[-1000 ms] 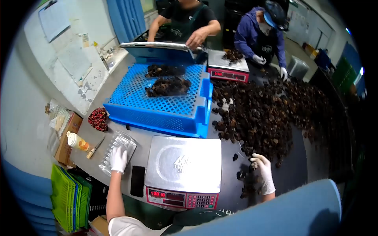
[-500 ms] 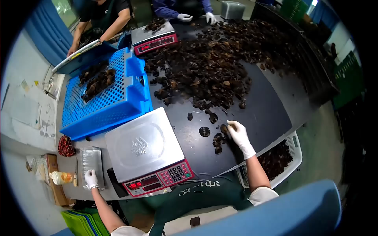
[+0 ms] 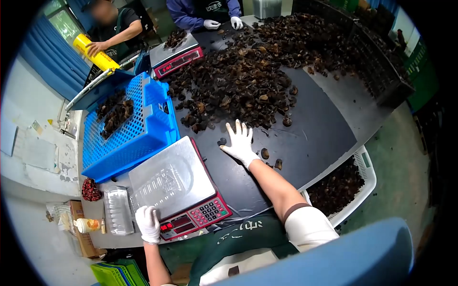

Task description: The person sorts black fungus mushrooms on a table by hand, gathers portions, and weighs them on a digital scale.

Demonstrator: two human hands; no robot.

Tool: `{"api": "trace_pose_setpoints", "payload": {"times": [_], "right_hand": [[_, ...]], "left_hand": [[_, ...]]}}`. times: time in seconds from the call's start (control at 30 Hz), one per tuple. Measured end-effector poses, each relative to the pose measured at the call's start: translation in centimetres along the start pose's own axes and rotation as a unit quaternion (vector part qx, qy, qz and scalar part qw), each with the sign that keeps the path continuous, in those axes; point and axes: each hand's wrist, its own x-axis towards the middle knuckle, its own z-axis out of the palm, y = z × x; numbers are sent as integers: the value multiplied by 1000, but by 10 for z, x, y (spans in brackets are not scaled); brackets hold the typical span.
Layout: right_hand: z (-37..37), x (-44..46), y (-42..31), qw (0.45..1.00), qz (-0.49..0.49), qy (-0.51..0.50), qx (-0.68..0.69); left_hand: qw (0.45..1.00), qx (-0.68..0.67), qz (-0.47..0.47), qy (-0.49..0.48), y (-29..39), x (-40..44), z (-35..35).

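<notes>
My right hand [image 3: 240, 144], in a white glove, reaches out with fingers spread at the near edge of a heap of dark dried wood ear mushrooms [image 3: 238, 90]. A small dark piece [image 3: 222, 141] lies by its thumb, and others [image 3: 265, 153] lie to its right. My left hand [image 3: 148, 225], also gloved, has curled fingers on the near corner of a clear plastic tray [image 3: 164, 183]. That tray is over the steel plate of a red digital scale [image 3: 198, 178]; whether it rests fully on the plate I cannot tell.
Left of the scale are stacked clear trays [image 3: 118, 209], a cup [image 3: 87, 225] and a red bundle [image 3: 90, 189]. A blue crate [image 3: 129, 143] stands behind. One co-worker holds a yellow cylinder [image 3: 95, 51]; another's gloved hands [image 3: 212, 24] are across the table. A white basket [image 3: 369, 176] sits lower right.
My left hand has moved right from the stacked trays, bringing a clear tray over the scale. My right hand has gone forward and left, its fingers spreading. A co-worker has raised a yellow cylinder.
</notes>
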Motion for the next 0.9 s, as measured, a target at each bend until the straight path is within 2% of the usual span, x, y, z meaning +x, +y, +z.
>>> {"api": "trace_pose_setpoints", "payload": {"times": [0.13,0.2,0.27,0.37,0.5,0.53,0.6,0.67,0.73,0.9], "right_hand": [[-6,20,-2,999,-31,-28,-21],[0,23,0,997,-76,25,-8],[10,32,8,988,-152,9,36],[8,29,16,968,-245,0,53],[-17,16,67,935,-349,-17,63],[-34,14,83,935,-341,-67,71],[-51,8,123,940,-335,-26,58],[-71,-5,155,951,-289,-52,100],[-84,-22,177,948,-285,-42,136],[-98,-79,188,954,-269,-23,127]], "left_hand": [[997,-20,-57,42,46,-3,-4],[992,-89,-61,62,75,4,-8],[987,-136,-39,77,113,14,-7],[975,-220,-12,4,170,35,5],[956,-282,14,-84,233,75,43],[949,-302,19,-93,241,83,60],[947,-306,4,-100,256,97,96],[947,-303,3,-107,262,113,130],[953,-289,23,-89,262,129,164],[974,-191,40,-118,265,154,209]]}}
